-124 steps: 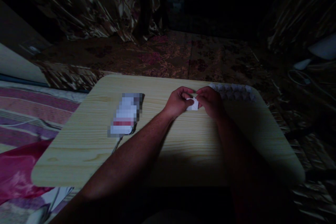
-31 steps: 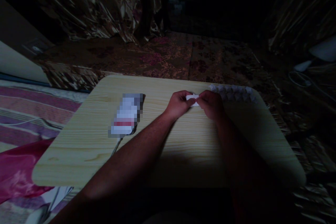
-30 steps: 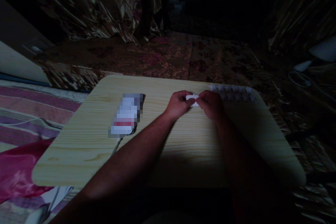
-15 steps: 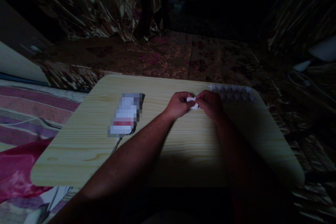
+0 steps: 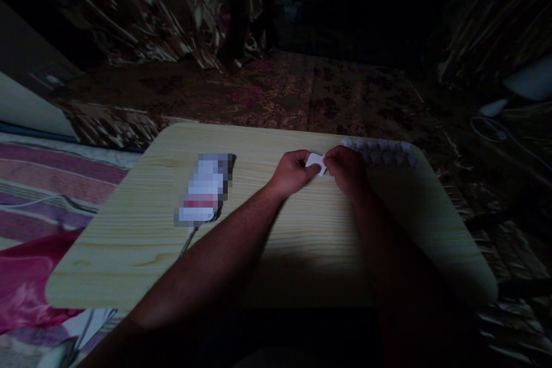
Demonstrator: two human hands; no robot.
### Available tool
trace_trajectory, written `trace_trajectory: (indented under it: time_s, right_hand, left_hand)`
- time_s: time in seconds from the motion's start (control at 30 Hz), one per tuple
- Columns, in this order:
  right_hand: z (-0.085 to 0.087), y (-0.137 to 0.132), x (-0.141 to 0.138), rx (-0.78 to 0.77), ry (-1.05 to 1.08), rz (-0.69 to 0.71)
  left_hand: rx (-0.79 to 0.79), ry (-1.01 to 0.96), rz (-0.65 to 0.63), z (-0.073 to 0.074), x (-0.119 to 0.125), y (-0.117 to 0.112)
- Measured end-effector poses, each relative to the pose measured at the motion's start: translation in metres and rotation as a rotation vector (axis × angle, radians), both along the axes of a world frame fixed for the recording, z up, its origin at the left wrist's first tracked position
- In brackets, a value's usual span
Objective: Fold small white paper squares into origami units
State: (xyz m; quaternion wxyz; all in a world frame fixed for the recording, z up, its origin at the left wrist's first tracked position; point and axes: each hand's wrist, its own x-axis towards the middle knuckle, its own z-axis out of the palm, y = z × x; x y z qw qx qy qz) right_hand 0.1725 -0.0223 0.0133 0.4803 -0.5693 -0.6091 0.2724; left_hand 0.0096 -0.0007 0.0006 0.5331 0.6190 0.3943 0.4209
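Observation:
A small white folded piece of paper (image 5: 316, 161) sits between my two hands above the light wooden table (image 5: 276, 253). My left hand (image 5: 292, 172) pinches its left side with closed fingers. My right hand (image 5: 347, 170) pinches its right side, fingers curled. A row of small white folded paper pieces (image 5: 382, 150) lies along the table's far right edge, just behind my right hand.
A blurred-out flat object (image 5: 203, 188) with a cable lies on the table's left half. Striped bedding and red cloth (image 5: 26, 282) lie left of the table. A patterned dark carpet (image 5: 276, 92) and curtains are beyond it. White cables (image 5: 495, 126) lie far right.
The paper has turned and been refolded between my fingers: earlier it hung lower as a wider flap, now it is a small piece held at fingertip height. My hands stay in place.

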Motion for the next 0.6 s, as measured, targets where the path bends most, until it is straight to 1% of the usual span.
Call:
trace_trajectory:
  time_s: [0.13, 0.33, 0.47, 0.6]
  right_hand:
    - [0.0001, 0.0004, 0.0, -0.024, -0.051, -0.009]
    - [-0.0028, 0.0008, -0.0008, -0.022, -0.11, 0.022]
    - [-0.0005, -0.0012, -0.0035, -0.024, -0.157, 0.037]
    - [-0.0008, -0.0014, -0.0038, -0.041, -0.111, 0.057]
  left_hand:
    - [-0.028, -0.026, 0.05, 0.0005, -0.0004, 0.0002]
    - [-0.08, -0.141, 0.067, -0.0018, 0.0007, 0.002]
    - [-0.087, -0.178, 0.061, -0.0026, 0.001, 0.0029]
    - [-0.071, -0.183, 0.027, -0.0007, 0.0008, 0.0019]
